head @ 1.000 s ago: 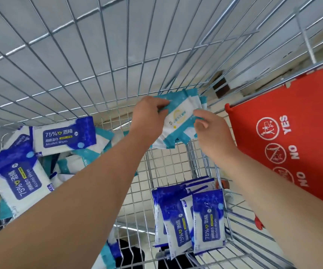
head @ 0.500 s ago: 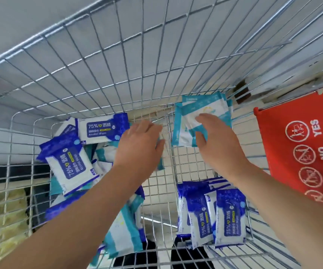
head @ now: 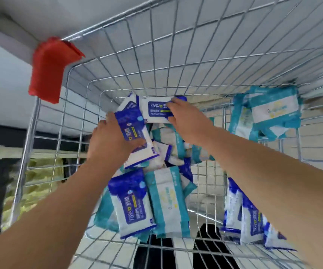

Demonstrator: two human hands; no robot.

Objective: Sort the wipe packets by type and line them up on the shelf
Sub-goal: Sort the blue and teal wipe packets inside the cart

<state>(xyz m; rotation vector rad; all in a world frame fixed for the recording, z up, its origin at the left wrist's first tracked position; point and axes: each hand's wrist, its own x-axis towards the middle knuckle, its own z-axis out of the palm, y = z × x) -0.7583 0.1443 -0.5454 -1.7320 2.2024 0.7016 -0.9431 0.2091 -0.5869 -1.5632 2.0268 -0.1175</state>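
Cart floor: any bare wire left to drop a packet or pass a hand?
Bare wire floor between the mixed pile and the blue row; more in front of the teal stack, beyond the right forearm. Crowded: the pile's far end, where left hand and right hand each grip a blue packet.

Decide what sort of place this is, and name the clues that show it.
Probably a shop or its stockroom: a wire shopping trolley with a red plastic corner guard, holding many identical blue alcohol-wipe packets and teal wipe packets.
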